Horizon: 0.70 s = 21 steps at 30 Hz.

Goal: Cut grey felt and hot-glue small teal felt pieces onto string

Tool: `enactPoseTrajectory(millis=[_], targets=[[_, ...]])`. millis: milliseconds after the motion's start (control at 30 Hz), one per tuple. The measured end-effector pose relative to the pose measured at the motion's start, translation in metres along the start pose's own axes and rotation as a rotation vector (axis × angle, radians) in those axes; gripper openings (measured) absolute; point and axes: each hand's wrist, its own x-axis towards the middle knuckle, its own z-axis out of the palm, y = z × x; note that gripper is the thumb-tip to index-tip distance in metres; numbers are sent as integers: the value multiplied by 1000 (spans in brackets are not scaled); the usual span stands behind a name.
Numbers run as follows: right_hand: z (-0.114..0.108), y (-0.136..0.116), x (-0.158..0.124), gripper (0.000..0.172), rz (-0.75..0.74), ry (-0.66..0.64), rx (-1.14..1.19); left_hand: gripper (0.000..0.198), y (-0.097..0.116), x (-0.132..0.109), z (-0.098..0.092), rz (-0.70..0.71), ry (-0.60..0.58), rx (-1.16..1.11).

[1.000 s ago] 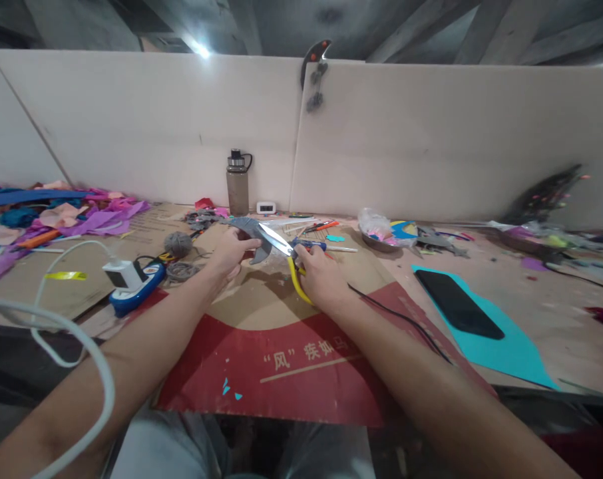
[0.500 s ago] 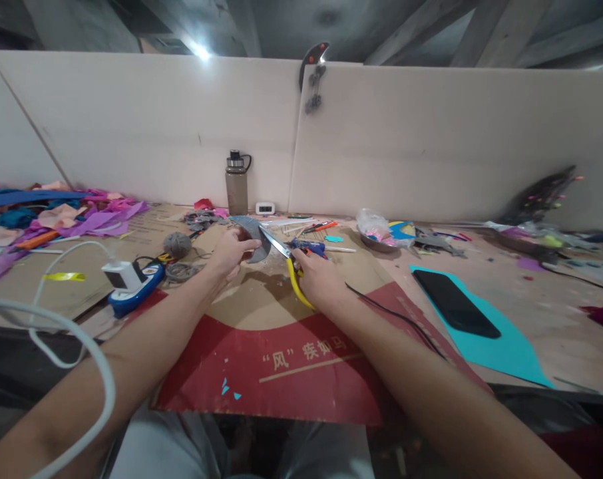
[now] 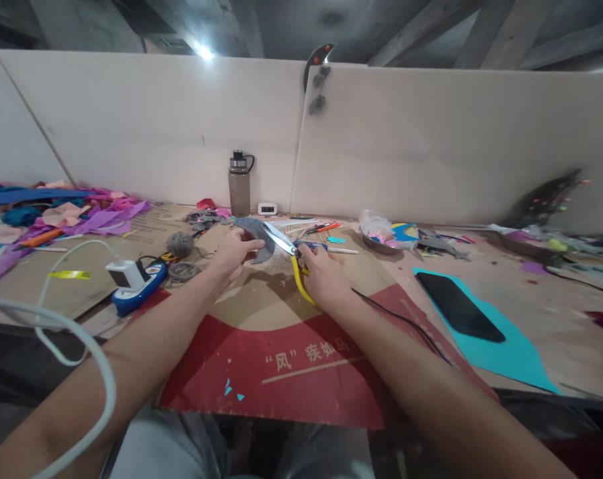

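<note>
In my left hand (image 3: 234, 254) is a curved, crescent-shaped grey piece (image 3: 265, 247), pinched between thumb and fingers; felt or foam, I cannot tell which. My right hand (image 3: 323, 273) grips a pair of scissors (image 3: 300, 279) with yellow handles. Their steel blades point up and left, against the right edge of the grey piece. Both hands are above a red and brown cardboard sheet (image 3: 206, 372) with printed characters. Small turquoise scraps (image 3: 228, 387) lie on its red part. Behind the scissors, a blue tool (image 3: 320, 245) is partly hidden by my right hand.
A blue power strip (image 3: 139, 293) with a white charger and looping cable sits left, near grey yarn (image 3: 180, 244). A bottle (image 3: 239, 186) stands at the back. Right are a bowl (image 3: 381, 245) of scraps and a black phone (image 3: 458, 306) on a turquoise sheet (image 3: 511, 362). Coloured fabric (image 3: 62, 216) piles far left.
The scissor blades look slightly more apart and have shifted a little at the grey piece's edge. The whole view has moved slightly; both hands keep their holds.
</note>
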Motion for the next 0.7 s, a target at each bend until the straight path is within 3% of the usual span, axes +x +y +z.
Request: enactPoseTrajectory(millis=[267,533,700], targets=[[2,0,0,38,-1,-42,-60,30,-2,0,1,-3,-11,-1],[5,-3,0,38,-3,100,-168,31,-3,2,0,-32,19,-29],[6,-3,0,39,10,120,-218,27,-2,0,3,-43,22,-61]])
